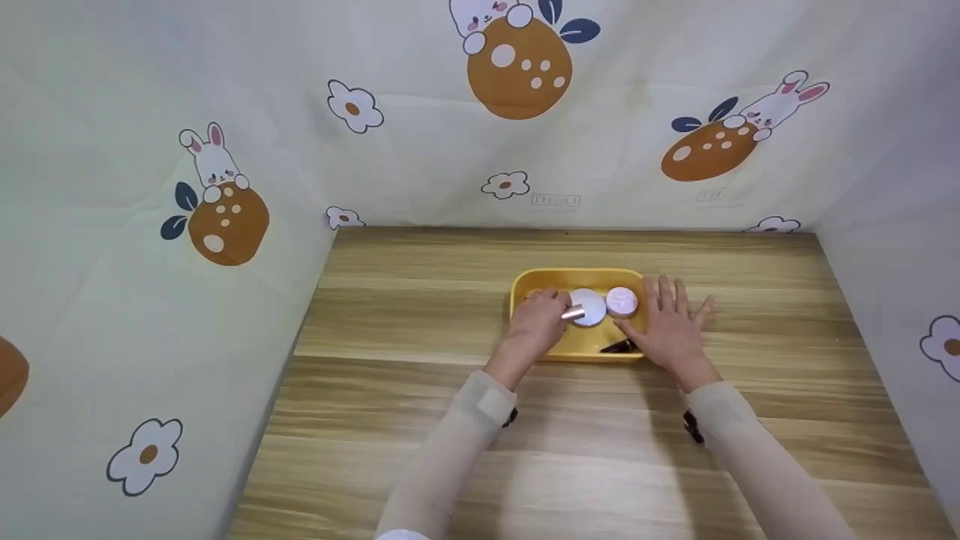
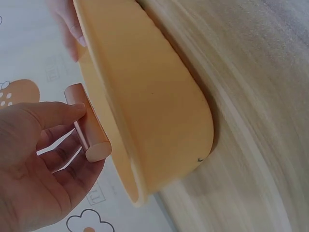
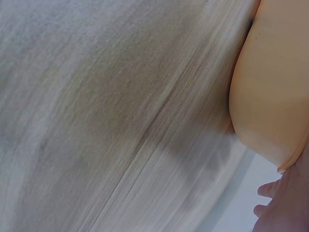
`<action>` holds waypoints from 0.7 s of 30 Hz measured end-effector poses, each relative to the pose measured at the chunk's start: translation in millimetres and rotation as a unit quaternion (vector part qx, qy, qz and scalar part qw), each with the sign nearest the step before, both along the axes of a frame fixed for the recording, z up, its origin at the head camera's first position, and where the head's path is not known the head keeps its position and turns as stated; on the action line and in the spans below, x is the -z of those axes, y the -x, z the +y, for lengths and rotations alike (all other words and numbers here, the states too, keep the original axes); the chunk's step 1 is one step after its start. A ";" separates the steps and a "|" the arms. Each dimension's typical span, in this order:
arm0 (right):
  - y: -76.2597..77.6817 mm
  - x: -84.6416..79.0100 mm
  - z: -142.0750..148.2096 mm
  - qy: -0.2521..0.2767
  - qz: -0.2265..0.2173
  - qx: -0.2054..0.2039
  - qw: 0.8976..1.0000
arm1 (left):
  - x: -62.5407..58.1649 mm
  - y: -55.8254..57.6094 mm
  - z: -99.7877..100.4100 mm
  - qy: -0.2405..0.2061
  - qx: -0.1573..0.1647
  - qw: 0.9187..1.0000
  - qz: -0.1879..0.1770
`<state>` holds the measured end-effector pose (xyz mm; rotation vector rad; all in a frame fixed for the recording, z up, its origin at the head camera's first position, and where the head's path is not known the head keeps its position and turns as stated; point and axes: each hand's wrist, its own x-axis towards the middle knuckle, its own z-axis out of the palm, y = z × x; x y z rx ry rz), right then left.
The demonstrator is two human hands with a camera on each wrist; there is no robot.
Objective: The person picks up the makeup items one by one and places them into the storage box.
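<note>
My left hand (image 1: 536, 322) grips a shiny rose-gold lipstick tube (image 2: 89, 128) between thumb and fingers, over the left part of a yellow plastic basket (image 1: 577, 271). In the head view, one end of the tube sticks out to the right of that hand. Inside the basket lie a round white compact-like disc (image 1: 592, 306) and a smaller round pinkish-white box (image 1: 622, 301). A thin black stick-like item (image 1: 615, 348) lies near the front right corner. My right hand (image 1: 671, 330) rests on the basket's right end with fingers spread, its thumb reaching over the rim.
The basket stands on a wood-grain table (image 1: 405, 300). A pale cloth (image 1: 420, 150) printed with rabbits and flowers hangs behind the table and along both sides. Dark wrist-camera parts (image 1: 693, 427) sit under the sleeves.
</note>
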<state>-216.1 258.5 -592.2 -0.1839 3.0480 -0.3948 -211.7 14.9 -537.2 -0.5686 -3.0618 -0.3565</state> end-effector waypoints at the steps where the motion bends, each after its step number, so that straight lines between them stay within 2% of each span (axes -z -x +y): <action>1: 0.1 0.1 0.0 0.000 -0.001 0.000 1.000 | 1.2 0.1 0.2 0.002 0.001 1.000 -0.003; 9: 0.7 0.9 -0.7 -0.002 0.008 0.002 1.000 | 10.0 2.1 2.6 0.016 -0.001 0.999 -0.040; 21: 1.1 1.5 0.0 0.002 0.008 0.001 1.000 | 21.7 1.2 4.4 0.017 0.002 0.999 -0.045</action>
